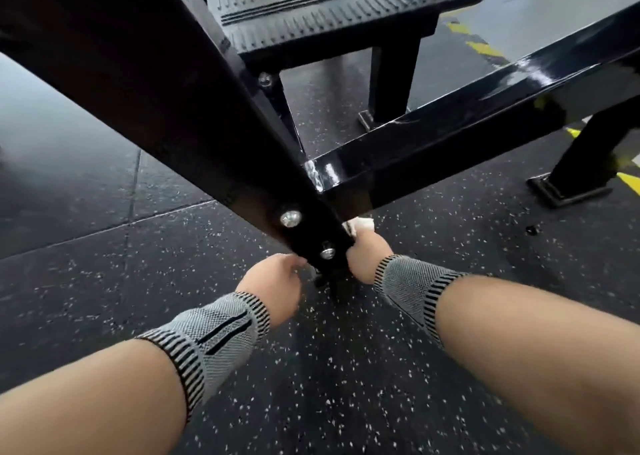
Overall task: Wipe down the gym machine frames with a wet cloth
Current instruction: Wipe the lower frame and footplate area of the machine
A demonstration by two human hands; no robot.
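A black steel frame beam (166,101) slopes down from the upper left to a bolted foot near the floor. A glossy crossbar (467,122) joins it from the right. My right hand (365,254) grips a white cloth (362,223) against the far side of the beam's lower end; its fingers are hidden behind the steel. My left hand (277,281) reaches to the near side of the same foot, its fingertips curled at the beam's edge. Both wrists wear grey knit bands.
A ribbed black footplate (329,4) stands on short legs behind the beam. Another frame leg with a base plate (568,188) stands at the right. The floor is black speckled rubber (346,385), with yellow hazard stripes (485,49) at the far right.
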